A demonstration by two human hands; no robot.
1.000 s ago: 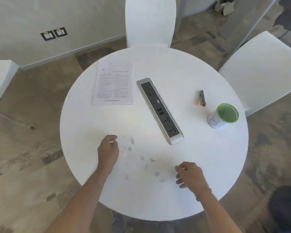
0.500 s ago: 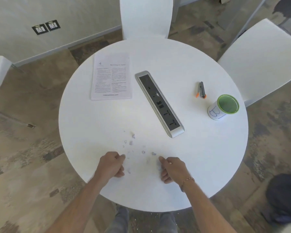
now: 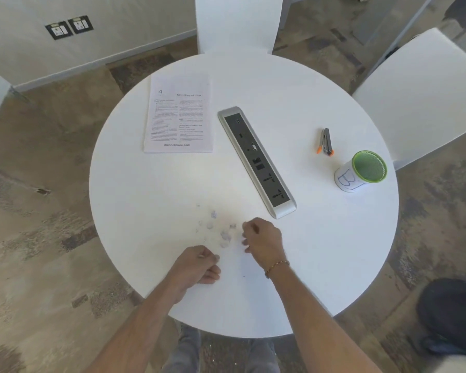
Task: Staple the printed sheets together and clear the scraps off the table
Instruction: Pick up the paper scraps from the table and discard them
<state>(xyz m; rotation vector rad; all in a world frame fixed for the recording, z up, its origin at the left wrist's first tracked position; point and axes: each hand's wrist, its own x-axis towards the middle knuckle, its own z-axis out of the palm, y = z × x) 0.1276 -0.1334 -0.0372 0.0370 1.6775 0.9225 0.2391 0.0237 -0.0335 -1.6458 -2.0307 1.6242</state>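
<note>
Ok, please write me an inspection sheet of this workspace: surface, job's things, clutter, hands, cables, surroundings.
Surface: round white table with a built-in socket strip.
Job's things: printed sheets lie flat at the far left; stapler lies at the far right, untouched; paper scraps are scattered at the near edge.
Clutter: green-rimmed cup near the stapler.
Hands: left hand curled, something small and white showing in it; right hand curled beside the scraps, contents cannot be told.
Cables: nothing seen.
Surroundings: white chairs round the table, wall sockets, patterned floor.
</note>
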